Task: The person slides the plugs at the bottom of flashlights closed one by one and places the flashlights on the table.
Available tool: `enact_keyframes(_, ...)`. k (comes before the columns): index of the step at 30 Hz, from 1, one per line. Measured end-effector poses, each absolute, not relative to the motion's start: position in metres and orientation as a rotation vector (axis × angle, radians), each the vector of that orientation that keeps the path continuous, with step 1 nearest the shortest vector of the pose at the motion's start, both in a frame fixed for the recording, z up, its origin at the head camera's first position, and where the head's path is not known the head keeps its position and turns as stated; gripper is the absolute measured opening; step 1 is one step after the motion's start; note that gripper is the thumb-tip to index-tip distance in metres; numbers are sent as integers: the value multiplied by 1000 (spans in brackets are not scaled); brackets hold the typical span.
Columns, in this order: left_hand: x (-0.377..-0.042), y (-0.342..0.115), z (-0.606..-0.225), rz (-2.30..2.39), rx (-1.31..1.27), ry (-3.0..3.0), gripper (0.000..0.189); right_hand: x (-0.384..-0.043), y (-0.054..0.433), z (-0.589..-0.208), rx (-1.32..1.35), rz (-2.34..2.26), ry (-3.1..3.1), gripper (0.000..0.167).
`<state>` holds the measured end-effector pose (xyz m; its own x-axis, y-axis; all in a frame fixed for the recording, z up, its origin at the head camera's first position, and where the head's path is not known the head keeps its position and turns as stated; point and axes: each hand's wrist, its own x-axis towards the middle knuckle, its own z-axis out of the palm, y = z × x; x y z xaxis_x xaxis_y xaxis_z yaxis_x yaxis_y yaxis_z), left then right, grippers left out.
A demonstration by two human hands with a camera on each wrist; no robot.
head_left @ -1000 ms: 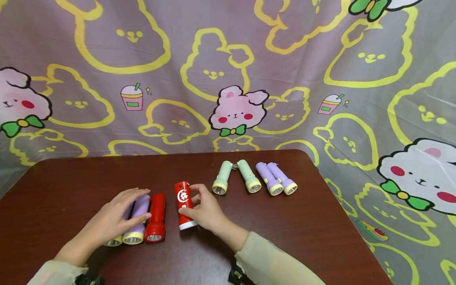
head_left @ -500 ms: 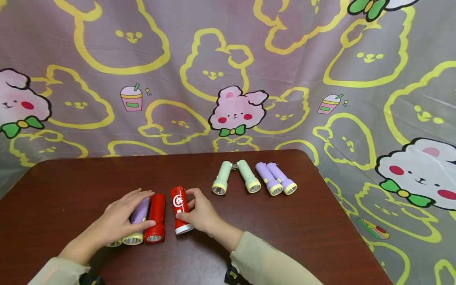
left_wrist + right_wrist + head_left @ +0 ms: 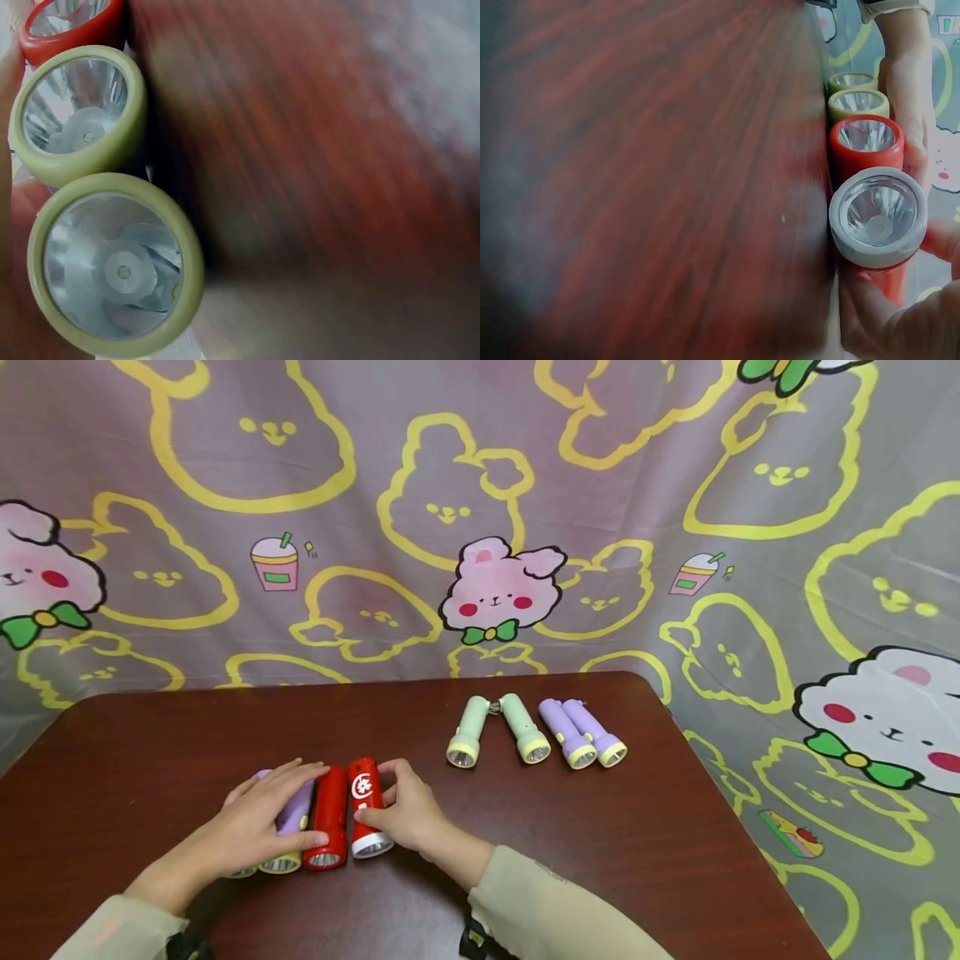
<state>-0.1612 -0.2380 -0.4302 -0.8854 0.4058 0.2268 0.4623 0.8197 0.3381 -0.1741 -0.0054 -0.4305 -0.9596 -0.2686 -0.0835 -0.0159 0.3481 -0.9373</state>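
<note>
My right hand (image 3: 412, 806) pinches a red flashlight (image 3: 363, 789) with a white emblem and a white rim, thumb on its near side and fingers at its far end. Just left of it lies a plain red flashlight (image 3: 327, 818). My left hand (image 3: 255, 814) rests across the row there, its thumb on the plain red one and its fingers stretched over two purple flashlights (image 3: 295, 814), which it partly covers. In the left wrist view the purple pair show yellow-rimmed lenses (image 3: 124, 272). The right wrist view has the white-rimmed lens (image 3: 877, 217) nearest, the others lined up behind it.
Two pale green flashlights (image 3: 472, 731) lie at the back of the dark wooden table (image 3: 600, 860). Right of them, two more purple flashlights (image 3: 567, 733) lie side by side. A patterned curtain (image 3: 360, 527) hangs behind the table and along its right side.
My right hand has brought the white-rimmed red flashlight leftward, close beside the plain red one. My left hand has shifted slightly right, its thumb now over the plain red flashlight.
</note>
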Motion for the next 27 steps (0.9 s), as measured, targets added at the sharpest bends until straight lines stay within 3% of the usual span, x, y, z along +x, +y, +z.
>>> enact_keyframes(27, -160, -236, -433, -652, -672, -2903, 84, -175, -14, -429, -302, -1491, 2566, 50)
